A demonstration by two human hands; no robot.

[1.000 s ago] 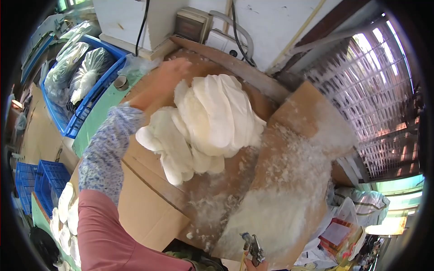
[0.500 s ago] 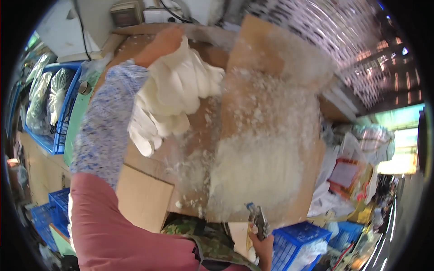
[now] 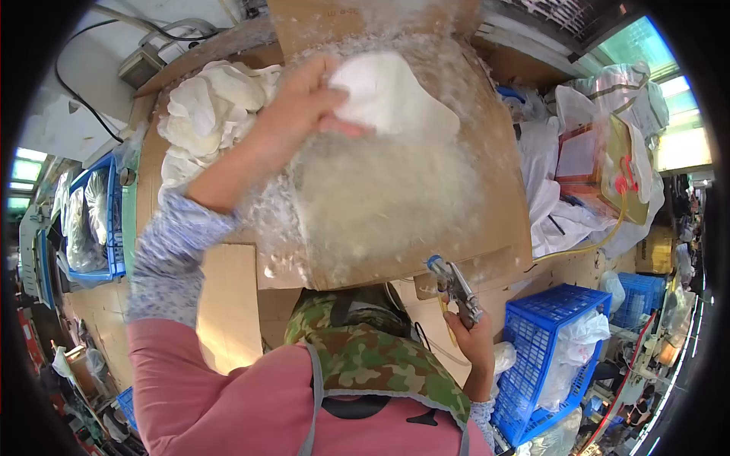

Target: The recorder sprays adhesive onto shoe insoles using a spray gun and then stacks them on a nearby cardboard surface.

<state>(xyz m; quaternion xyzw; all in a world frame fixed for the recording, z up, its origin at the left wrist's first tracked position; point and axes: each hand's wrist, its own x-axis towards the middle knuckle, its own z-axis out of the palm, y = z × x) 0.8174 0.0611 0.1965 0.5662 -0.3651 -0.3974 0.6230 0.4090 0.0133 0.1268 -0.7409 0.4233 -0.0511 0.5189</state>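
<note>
My left hand (image 3: 319, 99) reaches over the far part of the cardboard and pinches the left edge of a flat white piece (image 3: 395, 91) with a rounded outline. It looks like thin foam or fabric; I cannot tell which. To the left of that hand lies a loose pile of similar white pieces (image 3: 205, 106). Close to my body, by the front edge of the cardboard (image 3: 502, 220), my right hand (image 3: 475, 338) is wrapped round a metal spray gun (image 3: 456, 289). Its blue-tipped nozzle points up and left toward a whitish, crusted patch (image 3: 388, 197) on the cardboard.
Blue plastic crates (image 3: 532, 342) stand at the lower right, one holding white bags. Another blue crate (image 3: 114, 220) with bagged goods is at the left. White plastic wrapping (image 3: 547, 205) and an orange-red box (image 3: 582, 159) lie to the right. A yellow hose (image 3: 601, 242) runs there.
My left hand has moved from the pile to the right and now holds a single white piece over the cardboard. The view has shifted. My right hand still holds the spray gun.
</note>
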